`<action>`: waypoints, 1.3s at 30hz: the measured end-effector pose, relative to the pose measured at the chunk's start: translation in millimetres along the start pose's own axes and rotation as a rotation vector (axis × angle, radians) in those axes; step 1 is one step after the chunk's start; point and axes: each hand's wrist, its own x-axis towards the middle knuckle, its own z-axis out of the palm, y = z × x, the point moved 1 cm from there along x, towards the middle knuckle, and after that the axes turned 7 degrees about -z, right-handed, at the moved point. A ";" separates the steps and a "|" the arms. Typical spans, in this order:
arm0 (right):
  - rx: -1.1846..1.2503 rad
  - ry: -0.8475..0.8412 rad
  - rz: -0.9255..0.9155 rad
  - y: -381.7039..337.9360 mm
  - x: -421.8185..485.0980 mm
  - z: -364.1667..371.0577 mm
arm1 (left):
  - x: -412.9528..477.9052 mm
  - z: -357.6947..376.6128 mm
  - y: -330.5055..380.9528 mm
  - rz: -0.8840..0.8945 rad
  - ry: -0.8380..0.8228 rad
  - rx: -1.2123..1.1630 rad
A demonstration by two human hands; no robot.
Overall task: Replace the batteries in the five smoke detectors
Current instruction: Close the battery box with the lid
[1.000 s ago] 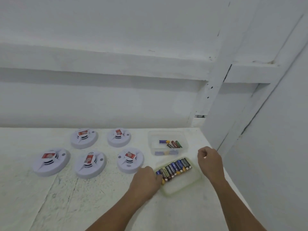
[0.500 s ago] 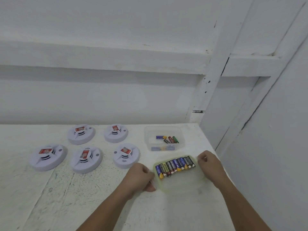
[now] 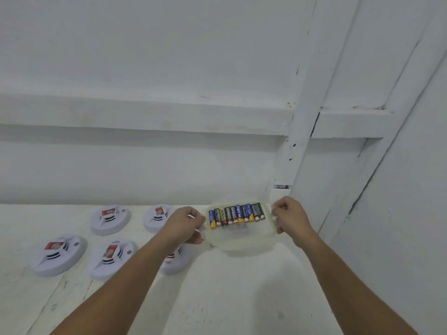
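A clear plastic tray (image 3: 242,241) with a row of several AA batteries (image 3: 236,215) is held up above the white table, tilted toward me. My left hand (image 3: 187,224) grips its left edge and my right hand (image 3: 289,217) grips its right edge. Several white round smoke detectors lie on the table to the left: one at the far left (image 3: 58,256), one beside it (image 3: 112,257), one behind (image 3: 110,220), one at the back (image 3: 157,217). Another detector (image 3: 175,261) is partly hidden under my left forearm.
The white table (image 3: 229,298) ends at a white wall (image 3: 145,165) behind and a white post (image 3: 302,141) and side wall on the right. The second clear box with used batteries is hidden behind the raised tray.
Both hands closed on the tray's ends and lifted it off the table, up and away from me. It now covers the second box behind it.
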 end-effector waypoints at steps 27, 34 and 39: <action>0.125 0.039 -0.237 18.2 38.4 40.3 | 50.5 0.3 -5.9 0.498 0.346 0.106; 0.167 0.064 -0.282 32.0 30.5 33.1 | 45.2 1.0 -19.3 0.637 0.356 0.179; 0.213 0.077 -0.268 40.0 24.2 30.3 | 41.5 2.9 -22.7 0.664 0.396 0.180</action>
